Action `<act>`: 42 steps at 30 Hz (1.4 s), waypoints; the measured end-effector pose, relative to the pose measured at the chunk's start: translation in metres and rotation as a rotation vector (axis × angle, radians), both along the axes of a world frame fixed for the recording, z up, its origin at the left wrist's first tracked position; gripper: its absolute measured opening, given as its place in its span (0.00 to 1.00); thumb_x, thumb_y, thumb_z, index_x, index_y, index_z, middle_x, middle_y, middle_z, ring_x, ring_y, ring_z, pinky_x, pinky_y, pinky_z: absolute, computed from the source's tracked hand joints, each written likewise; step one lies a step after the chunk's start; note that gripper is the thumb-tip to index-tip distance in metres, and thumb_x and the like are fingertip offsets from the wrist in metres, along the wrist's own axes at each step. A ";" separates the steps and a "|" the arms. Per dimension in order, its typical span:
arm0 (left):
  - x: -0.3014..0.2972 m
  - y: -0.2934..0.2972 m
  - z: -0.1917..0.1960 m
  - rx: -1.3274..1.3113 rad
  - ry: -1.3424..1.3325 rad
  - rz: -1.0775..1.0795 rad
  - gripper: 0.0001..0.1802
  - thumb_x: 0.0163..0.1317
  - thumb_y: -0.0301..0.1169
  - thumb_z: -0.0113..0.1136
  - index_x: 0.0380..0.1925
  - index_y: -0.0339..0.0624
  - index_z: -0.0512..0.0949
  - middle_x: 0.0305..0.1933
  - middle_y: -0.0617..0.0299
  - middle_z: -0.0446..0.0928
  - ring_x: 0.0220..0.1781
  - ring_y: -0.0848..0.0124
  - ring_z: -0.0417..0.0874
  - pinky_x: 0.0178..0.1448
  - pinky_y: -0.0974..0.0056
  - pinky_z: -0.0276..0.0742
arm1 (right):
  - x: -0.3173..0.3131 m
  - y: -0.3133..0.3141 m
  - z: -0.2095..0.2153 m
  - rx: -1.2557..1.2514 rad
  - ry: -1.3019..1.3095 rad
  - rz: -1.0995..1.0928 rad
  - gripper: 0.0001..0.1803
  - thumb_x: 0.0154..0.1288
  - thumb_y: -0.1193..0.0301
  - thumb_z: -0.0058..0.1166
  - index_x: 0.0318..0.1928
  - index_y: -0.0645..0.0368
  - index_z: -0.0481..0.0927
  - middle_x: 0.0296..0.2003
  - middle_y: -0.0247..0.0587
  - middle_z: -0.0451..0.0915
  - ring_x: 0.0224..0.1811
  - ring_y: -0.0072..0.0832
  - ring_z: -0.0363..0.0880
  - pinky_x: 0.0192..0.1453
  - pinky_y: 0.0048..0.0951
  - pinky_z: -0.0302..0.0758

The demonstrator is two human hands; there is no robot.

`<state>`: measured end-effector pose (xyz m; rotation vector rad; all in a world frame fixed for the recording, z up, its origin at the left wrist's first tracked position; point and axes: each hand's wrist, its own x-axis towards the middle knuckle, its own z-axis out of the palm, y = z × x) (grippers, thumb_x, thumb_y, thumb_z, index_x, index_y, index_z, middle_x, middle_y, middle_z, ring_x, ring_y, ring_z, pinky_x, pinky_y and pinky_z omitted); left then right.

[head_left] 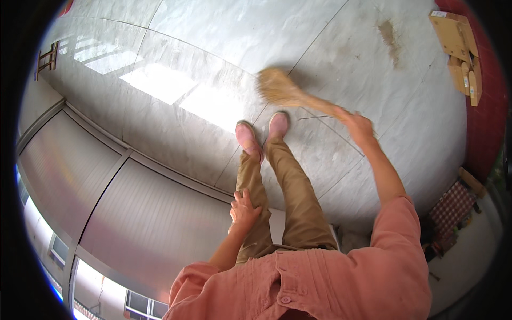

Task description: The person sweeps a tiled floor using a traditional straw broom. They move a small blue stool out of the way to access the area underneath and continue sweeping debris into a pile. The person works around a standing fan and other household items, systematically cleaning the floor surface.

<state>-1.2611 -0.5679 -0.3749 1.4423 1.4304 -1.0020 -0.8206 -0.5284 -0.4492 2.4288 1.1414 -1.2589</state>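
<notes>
My right hand (360, 128) is wrapped round the handle end of a straw hand broom (285, 90), arm stretched forward and to the right. The broom's tan bristles fan out to the left, just beyond my shoes, and look slightly smeared by motion. Whether the bristle tips touch the floor is hard to make out. On my left thigh, near the knee, rests my left hand (245, 212), its fingers spread over the brown trousers (298, 192) and holding nothing. A dark smear of dirt (390, 40) lies on the grey floor (213, 32) at the far right.
Flattened cardboard boxes (453, 37) lie at the far right beside a dark red strip (482, 117). A ribbed metal door (160, 208) runs along my left. A small wooden stool (47, 61) stands at the far left. Checked cloth (450, 205) is at the right.
</notes>
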 end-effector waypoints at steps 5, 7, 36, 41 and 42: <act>0.013 0.015 0.001 0.014 -0.026 -0.038 0.42 0.51 0.41 0.75 0.63 0.46 0.65 0.59 0.43 0.66 0.55 0.41 0.79 0.51 0.42 0.82 | 0.106 -0.080 0.046 0.051 -0.360 0.179 0.32 0.70 0.67 0.59 0.71 0.26 0.70 0.33 0.50 0.82 0.35 0.48 0.83 0.41 0.46 0.78; 0.018 0.025 0.001 0.018 -0.027 -0.039 0.41 0.53 0.41 0.74 0.63 0.45 0.65 0.60 0.43 0.65 0.55 0.40 0.78 0.52 0.42 0.82 | 0.102 -0.078 0.049 0.140 -0.309 0.065 0.32 0.69 0.67 0.60 0.71 0.27 0.70 0.34 0.50 0.83 0.36 0.48 0.83 0.41 0.46 0.78; 0.217 -0.022 0.023 0.274 0.100 0.022 0.11 0.69 0.32 0.55 0.48 0.53 0.84 0.55 0.56 0.72 0.56 0.50 0.78 0.57 0.48 0.78 | 0.334 0.149 -0.042 0.396 0.002 -0.110 0.28 0.73 0.53 0.52 0.72 0.30 0.68 0.45 0.48 0.85 0.46 0.47 0.84 0.50 0.43 0.78; 0.255 -0.023 0.031 0.479 -0.159 -0.044 0.07 0.66 0.31 0.58 0.39 0.49 0.84 0.42 0.60 0.76 0.49 0.54 0.78 0.52 0.48 0.75 | 0.388 0.099 -0.082 0.279 -0.096 -0.129 0.28 0.73 0.49 0.50 0.72 0.28 0.67 0.47 0.48 0.85 0.48 0.50 0.84 0.51 0.45 0.78; 0.259 -0.033 0.029 0.467 -0.195 -0.038 0.07 0.64 0.30 0.58 0.40 0.50 0.83 0.41 0.59 0.76 0.45 0.54 0.78 0.50 0.49 0.75 | 0.402 0.068 -0.079 0.218 -0.124 -0.174 0.29 0.73 0.49 0.49 0.72 0.27 0.67 0.48 0.48 0.85 0.48 0.50 0.84 0.51 0.45 0.78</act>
